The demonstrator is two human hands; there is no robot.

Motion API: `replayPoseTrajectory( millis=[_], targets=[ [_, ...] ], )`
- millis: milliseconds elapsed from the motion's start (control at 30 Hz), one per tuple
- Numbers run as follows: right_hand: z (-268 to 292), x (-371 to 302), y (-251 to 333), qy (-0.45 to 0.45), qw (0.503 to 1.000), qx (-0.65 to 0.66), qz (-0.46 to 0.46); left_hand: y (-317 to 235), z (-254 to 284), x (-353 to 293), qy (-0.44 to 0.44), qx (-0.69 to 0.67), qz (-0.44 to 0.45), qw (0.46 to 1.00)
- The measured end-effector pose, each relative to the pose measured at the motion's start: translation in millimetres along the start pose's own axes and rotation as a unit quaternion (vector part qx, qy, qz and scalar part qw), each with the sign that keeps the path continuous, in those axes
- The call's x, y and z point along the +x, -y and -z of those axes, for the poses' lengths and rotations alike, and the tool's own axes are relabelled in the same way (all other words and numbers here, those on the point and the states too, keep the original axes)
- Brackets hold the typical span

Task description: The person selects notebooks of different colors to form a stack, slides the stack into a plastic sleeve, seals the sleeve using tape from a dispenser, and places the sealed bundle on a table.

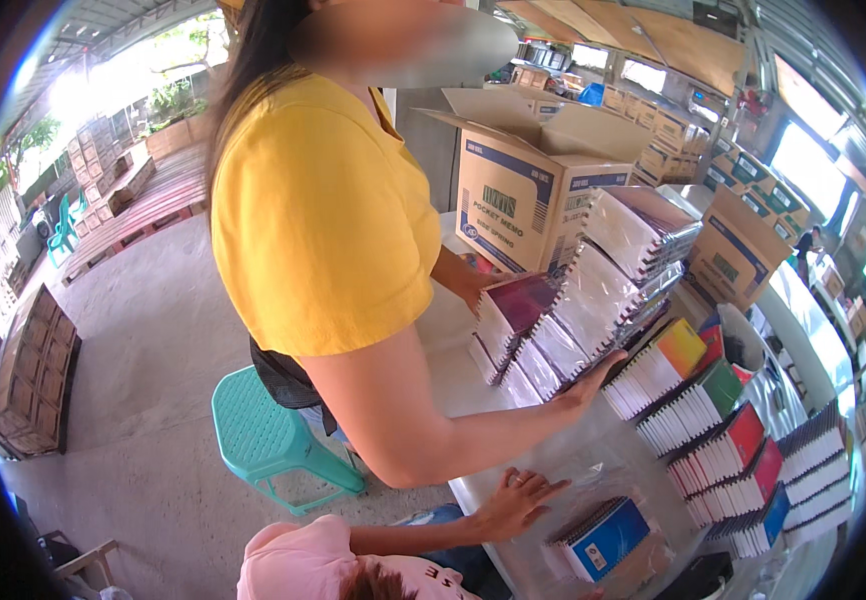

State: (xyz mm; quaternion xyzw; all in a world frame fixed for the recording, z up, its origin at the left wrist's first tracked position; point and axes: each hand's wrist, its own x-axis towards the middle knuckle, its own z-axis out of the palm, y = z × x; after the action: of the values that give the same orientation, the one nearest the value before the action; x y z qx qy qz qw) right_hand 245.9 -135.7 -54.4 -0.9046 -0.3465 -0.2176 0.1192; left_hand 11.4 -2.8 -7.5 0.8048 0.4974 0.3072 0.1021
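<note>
My left hand (pixel 521 505) comes in from the lower left, past a pink sleeve. It is open over the near table edge, fingers apart, holding nothing. Just to its right lies a small stack of blue-covered spiral notebooks (pixel 611 538) on clear plastic film (pixel 593 485). My right hand is out of view. Close by on the left stands a person in a yellow shirt (pixel 323 200). That person's near hand (pixel 585 388) presses against tall stacks of plastic-wrapped spiral notebooks (pixel 593 290); the other hand (pixel 465 280) touches the far side.
Stacks of spiral notebooks with yellow (pixel 681 347), green (pixel 721 388) and red (pixel 748 430) covers line the table's right. An open carton (pixel 508 195) and another carton (pixel 733 255) stand behind. A turquoise stool (pixel 263 420) is on the floor at left.
</note>
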Motion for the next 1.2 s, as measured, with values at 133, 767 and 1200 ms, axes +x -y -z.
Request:
replayPoseTrajectory(
  millis=[133,767,1200],
  targets=[
    [40,11,15,0.116,0.993,0.02,-0.002,-2,14,-1,0.074,-0.026,0.023,0.997],
    [36,8,13,0.099,0.994,0.04,-0.003,2,3,-1,0.011,-0.076,0.039,0.996],
    [6,13,6,0.051,0.998,0.028,0.009,3,6,-1,0.033,-0.093,0.048,0.994]
  ],
)
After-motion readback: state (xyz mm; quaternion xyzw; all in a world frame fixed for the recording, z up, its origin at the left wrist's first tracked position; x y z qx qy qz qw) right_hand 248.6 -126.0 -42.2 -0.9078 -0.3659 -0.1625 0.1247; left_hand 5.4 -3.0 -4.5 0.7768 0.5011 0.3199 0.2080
